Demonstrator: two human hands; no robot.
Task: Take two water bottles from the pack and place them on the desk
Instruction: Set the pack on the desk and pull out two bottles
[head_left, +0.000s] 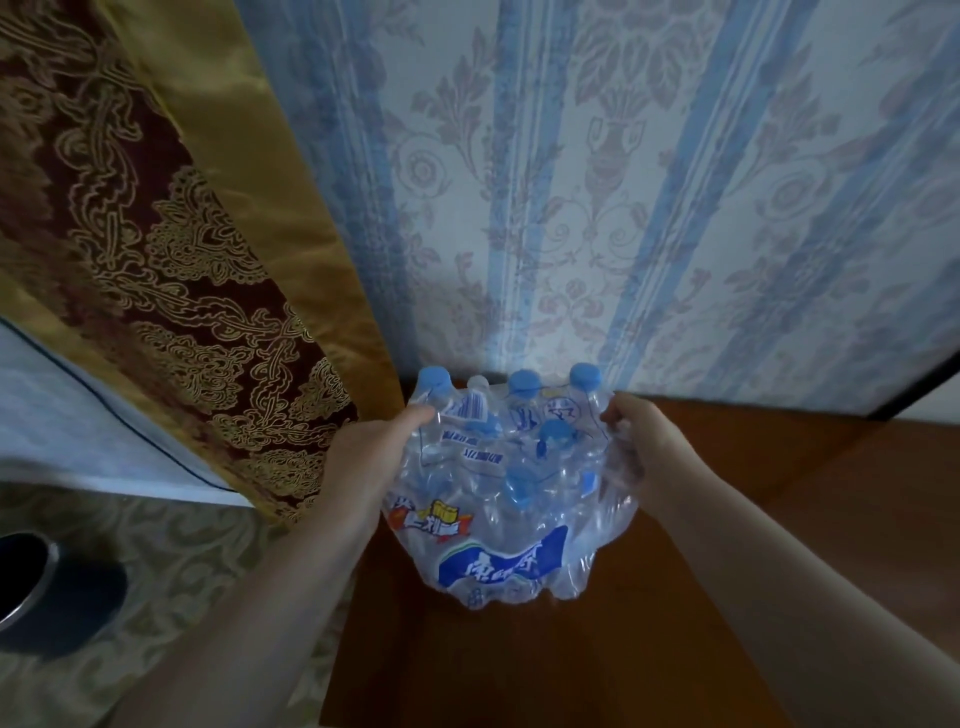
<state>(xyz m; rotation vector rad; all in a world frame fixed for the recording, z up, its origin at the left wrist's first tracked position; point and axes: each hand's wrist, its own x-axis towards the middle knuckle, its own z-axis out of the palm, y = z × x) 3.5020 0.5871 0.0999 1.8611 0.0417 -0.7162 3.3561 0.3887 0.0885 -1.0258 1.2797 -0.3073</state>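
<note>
A shrink-wrapped pack of water bottles (498, 499) with blue caps stands on the brown wooden desk (701, 571), close to the wall. The clear plastic wrap carries a blue label on its near side and a barcode sticker on top. My left hand (379, 457) grips the pack's left side, thumb on the top wrap. On the pack's right side my right hand (641, 447) is closed on the plastic wrap. Several bottles sit inside the wrap; their lower parts are blurred by the crinkled film.
Blue-striped floral wallpaper (597, 208) rises right behind the pack. A gold and maroon curtain (171, 249) hangs at the left, beside the desk's left edge. A dark round bin (47, 597) stands on the patterned carpet at the lower left.
</note>
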